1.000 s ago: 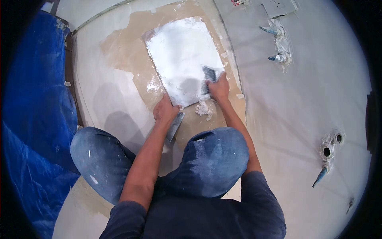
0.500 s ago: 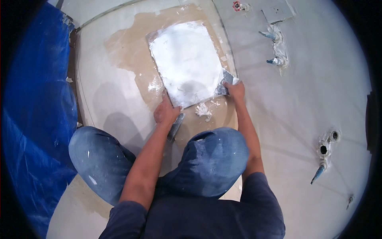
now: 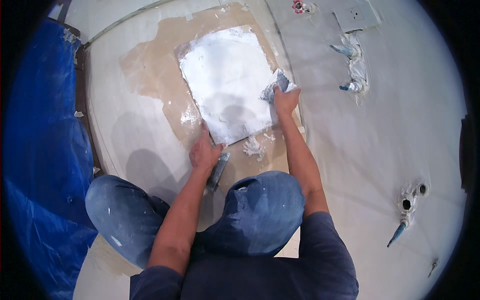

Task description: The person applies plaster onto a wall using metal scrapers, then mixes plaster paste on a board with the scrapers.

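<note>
A flat board (image 3: 225, 85) coated with white paste lies on brown paper (image 3: 150, 65) in front of me. My left hand (image 3: 203, 152) grips its near left corner, index finger along the left side and thumb at the near edge. Just below that hand is a grey flat-bladed tool (image 3: 218, 172); whether it lies loose or touches the palm, I cannot tell. My right hand (image 3: 286, 101) is closed on a grey scraper (image 3: 281, 80) smeared with white paste, held at the board's right edge. The scraper's grip is hidden by my fingers.
Clumps of white paste (image 3: 254, 148) sit on the paper near the board. A blue tarp (image 3: 40, 145) runs along the left. On the right, a pale wall (image 3: 360, 150) carries blue-tipped pipe stubs (image 3: 344, 50), a red valve handle (image 3: 298, 6) and a socket (image 3: 356, 16). My knees are close by.
My right hand and the scraper have moved away from me along the board's right edge, from its near corner. More white paste shows on the scraper. My left hand stays at the corner.
</note>
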`<action>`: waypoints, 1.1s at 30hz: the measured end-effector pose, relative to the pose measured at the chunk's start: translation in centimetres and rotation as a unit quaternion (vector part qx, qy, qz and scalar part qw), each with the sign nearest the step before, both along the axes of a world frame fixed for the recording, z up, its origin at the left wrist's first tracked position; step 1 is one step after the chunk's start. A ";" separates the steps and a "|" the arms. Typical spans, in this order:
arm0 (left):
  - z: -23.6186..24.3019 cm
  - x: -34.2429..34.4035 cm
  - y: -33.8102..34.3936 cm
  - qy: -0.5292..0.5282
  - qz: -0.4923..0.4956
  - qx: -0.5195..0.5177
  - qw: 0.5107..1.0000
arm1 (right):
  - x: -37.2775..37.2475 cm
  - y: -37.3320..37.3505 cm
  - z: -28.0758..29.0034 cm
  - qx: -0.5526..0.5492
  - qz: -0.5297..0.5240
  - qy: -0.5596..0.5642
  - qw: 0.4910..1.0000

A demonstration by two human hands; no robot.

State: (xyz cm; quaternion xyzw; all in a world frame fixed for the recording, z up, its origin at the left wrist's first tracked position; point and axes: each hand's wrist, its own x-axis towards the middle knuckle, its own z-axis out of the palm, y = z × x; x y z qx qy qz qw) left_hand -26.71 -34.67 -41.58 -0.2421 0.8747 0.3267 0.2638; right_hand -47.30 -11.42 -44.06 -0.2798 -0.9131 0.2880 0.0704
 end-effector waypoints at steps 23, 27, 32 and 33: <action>-0.6 -0.4 0.0 0.024 -0.016 0.059 0.998 | -8.2 -1.0 0.4 0.039 0.117 0.011 0.992; -1.3 0.1 -0.4 0.063 -0.029 0.038 0.997 | -10.3 -3.6 0.8 0.065 0.153 0.022 0.986; -1.0 -0.3 -0.3 -0.003 -0.028 0.056 0.998 | -12.9 -4.4 0.7 0.040 0.178 -0.001 0.983; -0.9 -0.4 -0.3 -0.004 -0.028 0.052 0.998 | -13.4 -4.6 0.7 0.035 0.182 -0.013 0.983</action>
